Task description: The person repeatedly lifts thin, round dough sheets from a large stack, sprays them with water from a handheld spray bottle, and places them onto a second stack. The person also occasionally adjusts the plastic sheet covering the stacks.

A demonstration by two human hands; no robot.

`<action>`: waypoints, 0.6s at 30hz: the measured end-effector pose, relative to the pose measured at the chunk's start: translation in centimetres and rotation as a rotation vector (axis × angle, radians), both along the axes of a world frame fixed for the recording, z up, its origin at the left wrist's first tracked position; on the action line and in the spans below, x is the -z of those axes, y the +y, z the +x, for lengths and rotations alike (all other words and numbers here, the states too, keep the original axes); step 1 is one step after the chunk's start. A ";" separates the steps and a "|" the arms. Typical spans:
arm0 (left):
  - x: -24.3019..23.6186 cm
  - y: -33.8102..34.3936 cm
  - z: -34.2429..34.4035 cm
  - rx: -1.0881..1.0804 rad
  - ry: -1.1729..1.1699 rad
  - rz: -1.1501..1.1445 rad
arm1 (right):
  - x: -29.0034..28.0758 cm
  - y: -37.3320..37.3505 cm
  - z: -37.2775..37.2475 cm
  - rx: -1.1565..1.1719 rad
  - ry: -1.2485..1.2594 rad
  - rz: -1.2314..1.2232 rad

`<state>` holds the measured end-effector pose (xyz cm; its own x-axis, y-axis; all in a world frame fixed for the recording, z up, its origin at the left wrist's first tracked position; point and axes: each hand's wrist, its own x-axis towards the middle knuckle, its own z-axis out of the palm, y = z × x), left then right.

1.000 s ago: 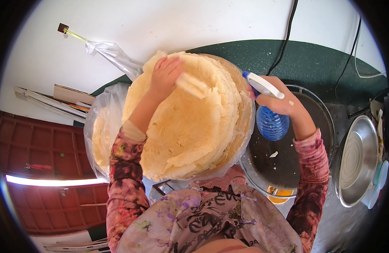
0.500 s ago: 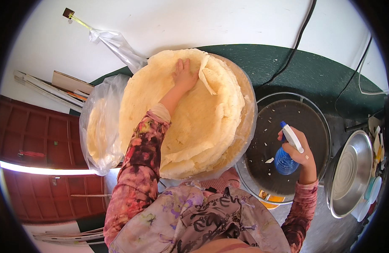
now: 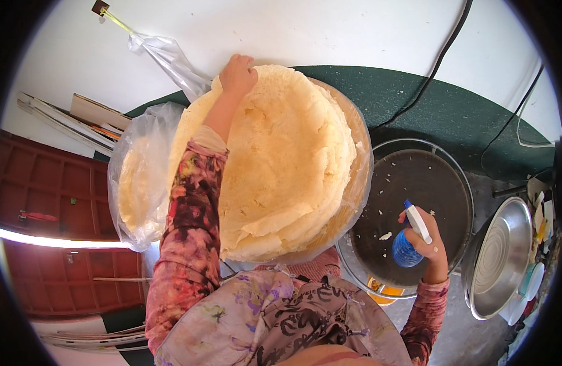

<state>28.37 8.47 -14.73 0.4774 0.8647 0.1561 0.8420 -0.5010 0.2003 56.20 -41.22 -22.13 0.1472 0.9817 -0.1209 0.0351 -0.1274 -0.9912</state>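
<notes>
A tall stack of thin, pale yellow round flatbreads (image 3: 281, 152) lies on a wide round base lined with clear plastic. My left hand (image 3: 238, 74) is at the far edge of the stack, its fingers curled at the rim of the top flatbread; part of the grip is hidden. In my right hand (image 3: 432, 249) is a spray bottle with a blue body (image 3: 406, 249) and a white and blue trigger head. It is held over a dark round griddle (image 3: 378, 201), on which pale crumbs are scattered.
To the left of the stack sits a clear plastic bag (image 3: 119, 183) with more flatbread inside. A steel basin (image 3: 497, 256) leans at the right. An orange object (image 3: 384, 288) shows below the griddle's metal ring. A black cable (image 3: 430, 76) hangs along the wall.
My left hand has moved from the top of the stack to its far left edge. The folded flap on the top flatbread now lies flat. My right hand keeps hold of the spray bottle.
</notes>
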 end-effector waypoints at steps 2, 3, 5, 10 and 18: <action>-1.2 2.3 -0.4 0.162 -0.029 -0.050 | 0.1 -0.3 -0.4 0.007 0.026 0.014; -1.3 3.0 -0.8 0.183 0.018 -0.119 | 0.1 -0.4 -0.6 0.008 0.022 0.002; -1.2 4.3 -0.9 0.216 0.127 -0.248 | 0.1 -0.5 -0.9 0.015 0.020 -0.005; -2.1 4.2 -0.5 0.268 0.342 -0.245 | -0.7 -0.7 -1.4 0.037 0.024 -0.018; -4.0 -2.6 -7.0 0.379 0.155 0.037 | -0.4 1.0 -0.7 -0.045 -0.051 0.011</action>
<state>21.41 5.89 -10.75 0.7816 0.6180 0.0851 0.6150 -0.7862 0.0611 55.46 -40.18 -21.70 0.1082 0.9887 -0.1038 0.0915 -0.1139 -0.9893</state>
